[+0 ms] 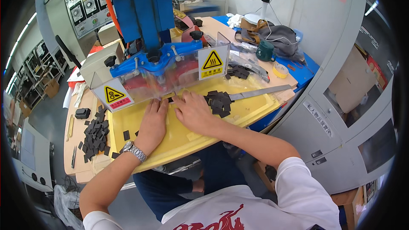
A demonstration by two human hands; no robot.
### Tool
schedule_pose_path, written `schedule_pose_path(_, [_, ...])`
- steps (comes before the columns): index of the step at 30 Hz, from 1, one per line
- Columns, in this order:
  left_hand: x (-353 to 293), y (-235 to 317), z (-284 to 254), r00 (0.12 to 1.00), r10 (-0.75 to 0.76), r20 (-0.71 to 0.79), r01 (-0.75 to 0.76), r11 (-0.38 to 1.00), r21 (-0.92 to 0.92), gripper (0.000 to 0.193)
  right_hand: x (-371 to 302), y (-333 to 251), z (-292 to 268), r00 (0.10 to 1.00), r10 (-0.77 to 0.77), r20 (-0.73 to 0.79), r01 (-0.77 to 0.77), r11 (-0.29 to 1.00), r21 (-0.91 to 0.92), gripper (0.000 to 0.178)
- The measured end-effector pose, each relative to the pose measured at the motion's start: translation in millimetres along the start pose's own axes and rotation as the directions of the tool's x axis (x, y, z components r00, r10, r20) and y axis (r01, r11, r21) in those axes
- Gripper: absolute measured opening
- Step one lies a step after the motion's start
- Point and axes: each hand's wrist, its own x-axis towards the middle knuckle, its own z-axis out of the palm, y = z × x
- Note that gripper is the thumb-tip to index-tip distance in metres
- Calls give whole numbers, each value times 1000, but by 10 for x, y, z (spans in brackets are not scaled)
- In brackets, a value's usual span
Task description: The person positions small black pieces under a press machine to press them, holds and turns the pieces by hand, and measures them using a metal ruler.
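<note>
Beneath the clear guard (pixel 170 74) of a blue press (pixel 159 55), both my hands meet at a small black rectangular piece (pixel 171 100). My left hand (pixel 154 124), with a metal watch on the wrist, holds its fingers together against the piece's left side. From the right, my right hand (pixel 195 113) reaches in with bent fingers pinching at the same piece; the exact contact is partly hidden. A pile of black rectangular pieces (pixel 220 103) lies just beyond my right hand. Another heap of such pieces (pixel 96 135) spreads left of the yellow work board (pixel 179 147).
A long metal ruler-like strip (pixel 260 92) extends rightward from the near pile. Yellow tape (pixel 280 70), a dark green mug (pixel 265 51) and a grey bag (pixel 281 40) sit at the right back. A pen (pixel 74 156) rests at the left edge; grey lockers (pixel 319 132) stand right.
</note>
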Motion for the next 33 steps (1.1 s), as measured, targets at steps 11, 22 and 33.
schedule_pose_path(11, [10,-7,-15,1000,4,-11,-4,1000,-9,49,44,72,-15,1000,-3,-8,3,998,57,41])
schedule_pose_path(22, [8,-20,-45,999,23,47,-22,999,-34,59,58,71,-160,987,-125,103,124,992,14,34])
schedule_pose_path(33, [31,-105,-46,996,28,82,-31,999,41,59,195,121,-128,930,-291,223,324,938,-127,16])
